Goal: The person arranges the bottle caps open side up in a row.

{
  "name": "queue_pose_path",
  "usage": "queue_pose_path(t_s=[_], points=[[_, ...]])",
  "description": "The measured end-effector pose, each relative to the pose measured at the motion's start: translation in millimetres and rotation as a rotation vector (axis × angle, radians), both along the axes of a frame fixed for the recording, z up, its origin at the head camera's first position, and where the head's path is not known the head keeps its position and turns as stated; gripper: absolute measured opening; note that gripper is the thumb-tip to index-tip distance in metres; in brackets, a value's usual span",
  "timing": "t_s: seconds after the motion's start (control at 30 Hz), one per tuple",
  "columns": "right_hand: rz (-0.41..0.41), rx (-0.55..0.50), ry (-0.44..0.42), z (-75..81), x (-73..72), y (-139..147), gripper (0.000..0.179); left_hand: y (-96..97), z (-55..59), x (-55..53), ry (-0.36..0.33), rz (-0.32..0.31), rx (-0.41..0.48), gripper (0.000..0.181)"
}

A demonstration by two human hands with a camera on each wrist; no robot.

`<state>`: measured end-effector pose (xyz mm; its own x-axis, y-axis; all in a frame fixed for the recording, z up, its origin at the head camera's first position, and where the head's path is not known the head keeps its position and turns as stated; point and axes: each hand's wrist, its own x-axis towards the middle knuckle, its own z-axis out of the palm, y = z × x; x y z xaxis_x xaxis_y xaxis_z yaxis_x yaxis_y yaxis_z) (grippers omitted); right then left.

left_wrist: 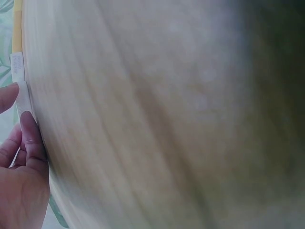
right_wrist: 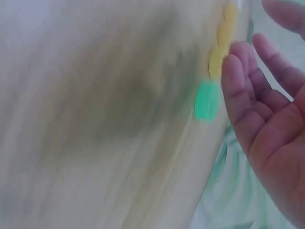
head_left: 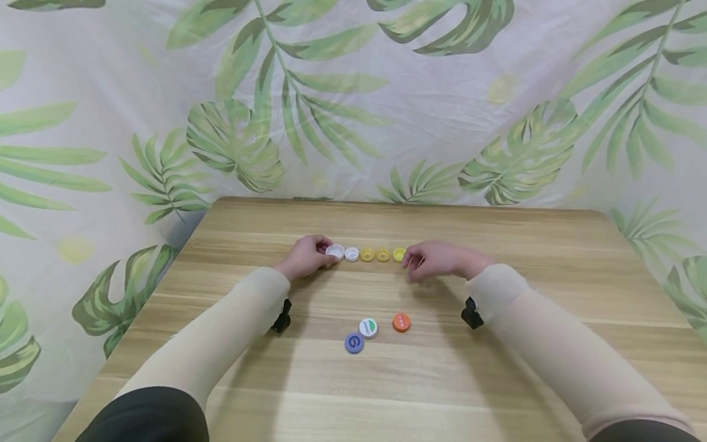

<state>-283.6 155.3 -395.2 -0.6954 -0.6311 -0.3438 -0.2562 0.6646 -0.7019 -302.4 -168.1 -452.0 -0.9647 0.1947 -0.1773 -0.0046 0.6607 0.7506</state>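
A row of bottle caps lies upside down toward the table's far side. My left hand (head_left: 305,255) pinches the white cap (head_left: 334,251) at the row's left end, a finger and the thumb on its rim. Beside it come a smaller white cap (head_left: 351,254), two amber-yellow caps (head_left: 367,255) and a brighter yellow cap (head_left: 399,254). Over the right end hovers my right hand (head_left: 439,259), fingers loosely bent and holding nothing. A green cap (right_wrist: 207,101) shows past the yellow ones in the right wrist view; in the head view that hand hides it.
Nearer on the wooden table (head_left: 265,393) lie a white cap with green print (head_left: 368,328), a blue-violet cap (head_left: 354,343) and an orange cap (head_left: 401,322). Leaf-patterned cloth (head_left: 342,110) hangs behind the table's far edge.
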Motion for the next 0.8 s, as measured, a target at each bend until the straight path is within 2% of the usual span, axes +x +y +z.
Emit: queue_pose_path(t_s=[0.2,0.37,0.53,0.7,0.8], points=[[0.139,0.117,-0.007,-1.1,21.9,-22,0.031,1.0,1.6,0.6,-0.014,0.013,-0.005,0.041],[0.224,0.263,0.053,3.0,38.5,-34,0.031,1.0,1.5,-0.1,-0.004,0.008,-0.009,0.041],[0.225,0.363,0.130,0.7,52.2,-44,0.028,1.2,1.5,-0.2,-0.007,0.009,-0.014,0.041],[0.200,0.377,0.147,-4.0,60.0,-48,0.026,2.5,3.8,1.9,-0.019,0.016,-0.019,0.040],[0.216,0.371,0.162,-4.8,60.7,-47,0.022,2.7,4.0,2.3,-0.024,0.019,-0.019,0.040]])
